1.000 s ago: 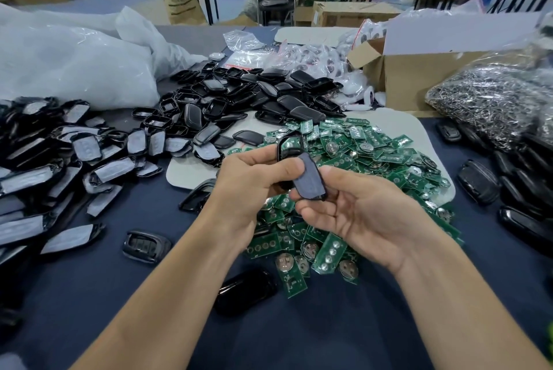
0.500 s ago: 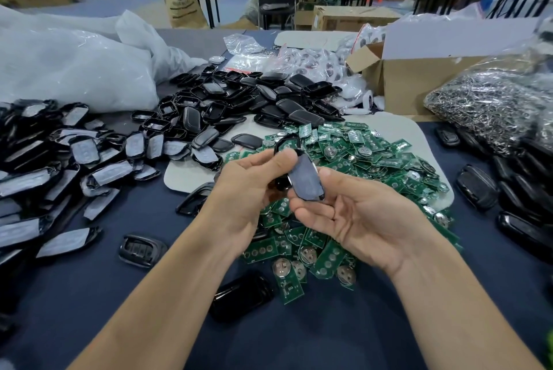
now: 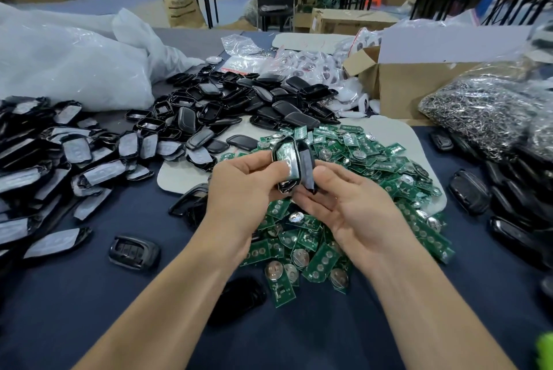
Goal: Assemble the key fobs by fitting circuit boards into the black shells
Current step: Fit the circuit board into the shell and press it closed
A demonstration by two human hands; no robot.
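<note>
Above a heap of green circuit boards (image 3: 353, 214), my left hand (image 3: 242, 190) grips a black shell frame (image 3: 282, 157) with a board showing inside it. My right hand (image 3: 350, 205) pinches a black shell cover (image 3: 306, 166) and holds it edge-on against the frame's right side. The two shell halves touch, standing roughly upright between my fingers. The lower part of the frame is hidden behind my left fingers.
Open black shells (image 3: 227, 103) are piled behind the boards, film-backed parts (image 3: 54, 160) at left. One fob (image 3: 134, 251) and a dark shell (image 3: 239, 300) lie near my left forearm. Finished fobs (image 3: 469, 196), a bag of metal rings (image 3: 484, 112) and a cardboard box (image 3: 419, 88) stand right.
The cover in my right hand has turned from flat-facing to edge-on and closed against the frame in my left hand. Both hands stayed over the board heap.
</note>
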